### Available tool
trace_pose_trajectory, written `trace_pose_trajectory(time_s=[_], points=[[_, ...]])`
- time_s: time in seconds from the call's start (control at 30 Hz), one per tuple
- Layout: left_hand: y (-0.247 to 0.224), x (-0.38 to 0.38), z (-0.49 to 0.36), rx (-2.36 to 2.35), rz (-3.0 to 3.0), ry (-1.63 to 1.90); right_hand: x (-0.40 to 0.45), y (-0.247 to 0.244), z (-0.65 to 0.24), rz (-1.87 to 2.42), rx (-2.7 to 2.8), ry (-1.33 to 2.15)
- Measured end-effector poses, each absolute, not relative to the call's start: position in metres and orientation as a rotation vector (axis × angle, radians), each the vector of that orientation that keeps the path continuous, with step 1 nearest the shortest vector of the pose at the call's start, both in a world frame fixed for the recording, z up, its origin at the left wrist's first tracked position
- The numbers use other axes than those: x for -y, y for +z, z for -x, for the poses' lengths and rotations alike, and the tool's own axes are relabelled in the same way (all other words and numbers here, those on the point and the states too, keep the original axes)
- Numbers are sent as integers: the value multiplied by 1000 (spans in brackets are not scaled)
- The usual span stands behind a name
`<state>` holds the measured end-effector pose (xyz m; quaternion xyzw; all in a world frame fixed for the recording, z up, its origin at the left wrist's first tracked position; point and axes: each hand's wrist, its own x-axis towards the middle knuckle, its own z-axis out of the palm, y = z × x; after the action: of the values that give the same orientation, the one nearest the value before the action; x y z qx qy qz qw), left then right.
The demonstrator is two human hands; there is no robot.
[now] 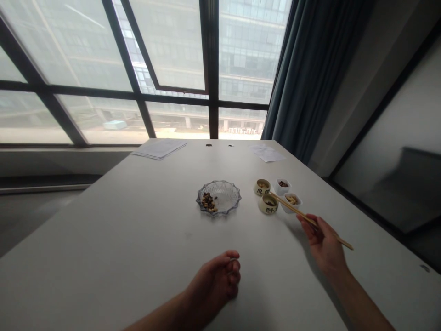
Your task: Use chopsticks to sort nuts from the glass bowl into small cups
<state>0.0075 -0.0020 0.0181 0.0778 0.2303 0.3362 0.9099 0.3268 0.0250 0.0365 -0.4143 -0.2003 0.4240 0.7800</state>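
Observation:
In my right hand (323, 241) is a pair of wooden chopsticks (292, 208), held near the middle of their length. Their tips reach over the rim of the front ceramic cup (268, 205), which has dark marks on its side and dark bits inside. Behind it stands a second ceramic cup (262, 187) with pale pieces in it. Two small white plastic cups are beside them: one (291, 209) holds tan pieces, the other (282, 186) dark ones. My left hand (218, 280) rests on the table, fingers loosely curled in, with nothing visible in it.
A scalloped glass dish (229, 196) stands mid-table, with mixed beans or nuts (208, 202) heaped at its left. Papers (160, 149) lie at the far left and a sheet (267, 153) at the far right of the white table (138, 239). A small round dark item (208, 145) is near the far edge.

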Motion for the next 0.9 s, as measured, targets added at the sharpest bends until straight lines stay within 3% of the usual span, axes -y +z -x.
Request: trace_pose_trajectory(time_s=[0.9], points=[[18, 0, -17, -483, -231, 666, -21, 27, -310, 949, 546, 1017]])
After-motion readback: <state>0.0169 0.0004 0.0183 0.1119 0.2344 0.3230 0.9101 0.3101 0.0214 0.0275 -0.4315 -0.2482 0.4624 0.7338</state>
